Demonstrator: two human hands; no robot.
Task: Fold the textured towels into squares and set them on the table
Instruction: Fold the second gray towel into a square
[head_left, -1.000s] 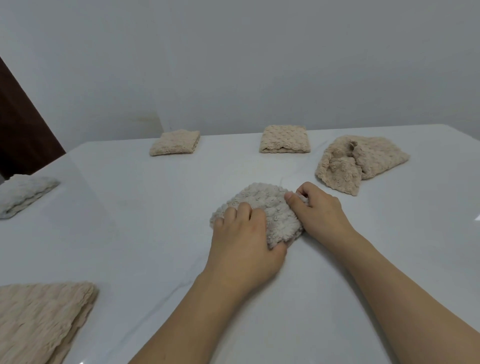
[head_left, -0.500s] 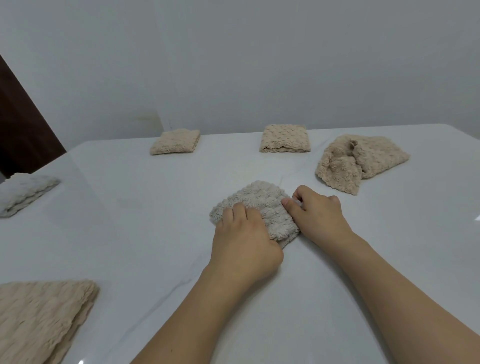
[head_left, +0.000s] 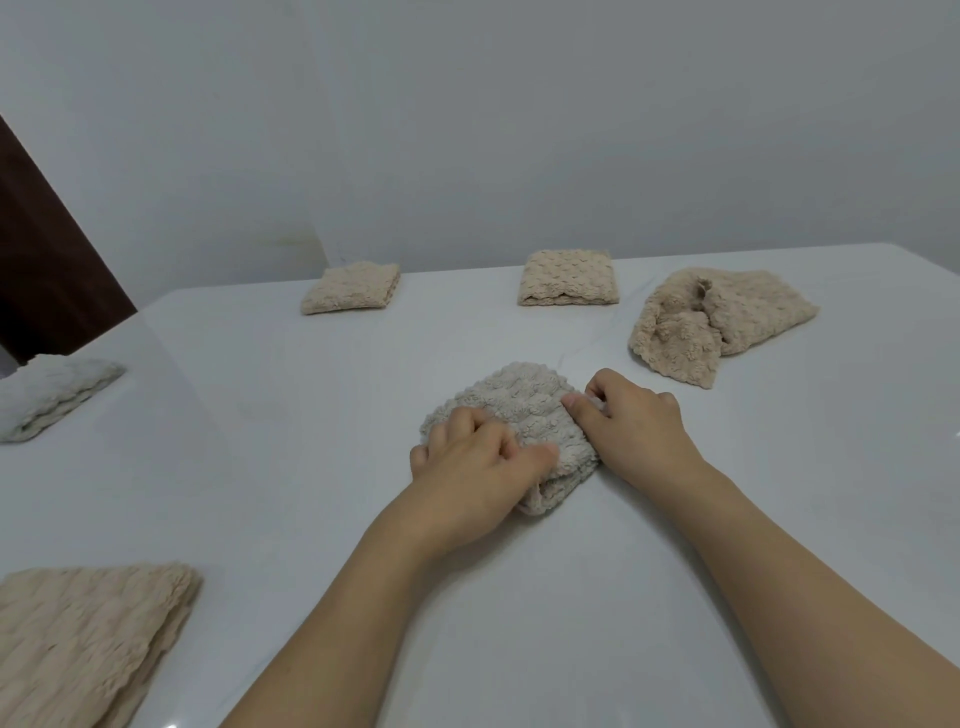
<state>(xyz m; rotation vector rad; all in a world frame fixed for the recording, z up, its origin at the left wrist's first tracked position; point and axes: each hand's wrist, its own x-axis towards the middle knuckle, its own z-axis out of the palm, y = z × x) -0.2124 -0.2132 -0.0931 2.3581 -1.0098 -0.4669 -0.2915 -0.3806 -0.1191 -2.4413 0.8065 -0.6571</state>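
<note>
Since the earlier frame, the left hand (head_left: 470, 470) has been drawn back toward the near corner of the grey towel (head_left: 514, 421), and the right hand (head_left: 636, 423) is shown almost unmoved. Nearest the viewer, a beige folded towel (head_left: 88, 634) is cut off by the lower left edge. At mid-table (head_left: 311, 519), the grey towel is held flat as a small folded pad: the left hand is laid on its near side with fingers curled and thumb extended, presumably to hold the layers down; the right hand is closed at its right edge, thumb on top, apparently pinching it to square the fold. Fingertips beneath the cloth are hidden, so the grip cannot be confirmed. Farther left, a pale folded towel (head_left: 49, 397) is partly cut off. Beyond, a crumpled beige towel (head_left: 711, 325) lies unfolded, and two beige squares (head_left: 353, 288) (head_left: 569, 278) are set at the far edge.
</note>
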